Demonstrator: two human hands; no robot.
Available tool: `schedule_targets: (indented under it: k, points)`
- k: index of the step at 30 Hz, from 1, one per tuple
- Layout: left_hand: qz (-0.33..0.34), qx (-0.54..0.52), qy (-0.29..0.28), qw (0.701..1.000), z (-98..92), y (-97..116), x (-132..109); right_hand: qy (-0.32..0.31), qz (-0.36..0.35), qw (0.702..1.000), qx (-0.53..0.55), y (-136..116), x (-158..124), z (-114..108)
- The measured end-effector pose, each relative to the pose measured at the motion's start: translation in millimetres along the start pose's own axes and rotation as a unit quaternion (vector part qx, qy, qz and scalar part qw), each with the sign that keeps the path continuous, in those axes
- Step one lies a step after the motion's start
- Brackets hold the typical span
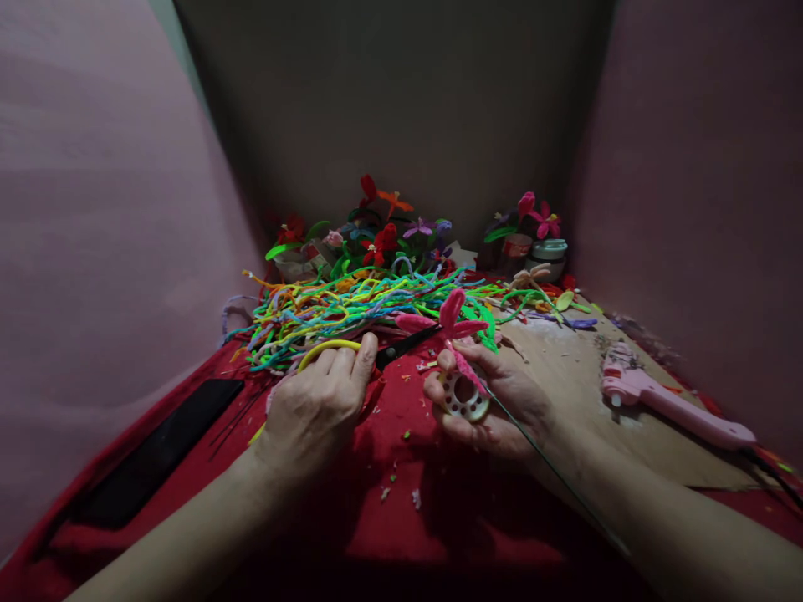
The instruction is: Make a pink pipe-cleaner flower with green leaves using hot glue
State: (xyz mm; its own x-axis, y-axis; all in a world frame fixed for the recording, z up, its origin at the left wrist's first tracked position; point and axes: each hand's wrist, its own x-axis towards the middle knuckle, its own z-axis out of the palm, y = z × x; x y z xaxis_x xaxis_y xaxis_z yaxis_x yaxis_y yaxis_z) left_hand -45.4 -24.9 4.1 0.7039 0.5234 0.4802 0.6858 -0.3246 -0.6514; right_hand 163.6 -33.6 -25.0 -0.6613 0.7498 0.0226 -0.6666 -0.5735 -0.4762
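My left hand (317, 401) is closed around the yellow handle of a pair of scissors (401, 344), whose dark blades point right across the red cloth. My right hand (495, 401) is closed on a small roll of tape (462, 395) and on a pink pipe-cleaner flower (447, 322) with a thin green wire stem (545, 464) running down over my wrist. The scissor tips lie close to the flower's petals. A big tangle of coloured pipe cleaners (351, 309) lies just behind both hands.
A pink glue gun (658, 397) lies on a cardboard sheet (565, 359) at the right. A black flat object (163, 447) lies at the left on the red cloth (401, 502). Finished flowers (382, 230) and small jars (545, 251) stand at the back against the walls.
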Motion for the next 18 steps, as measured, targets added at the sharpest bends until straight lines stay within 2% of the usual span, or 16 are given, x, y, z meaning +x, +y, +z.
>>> schedule_targets:
  k: [11,18]
  points:
    - [0.018,-0.073,0.007,0.997,6.7,0.8,-3.9,0.026,-0.009,1.000,-0.003,-0.7,0.6,3.2]
    - [0.003,-0.057,0.007,0.998,5.4,-2.1,-5.8,0.013,-0.023,1.000,0.006,-3.3,-0.2,3.7]
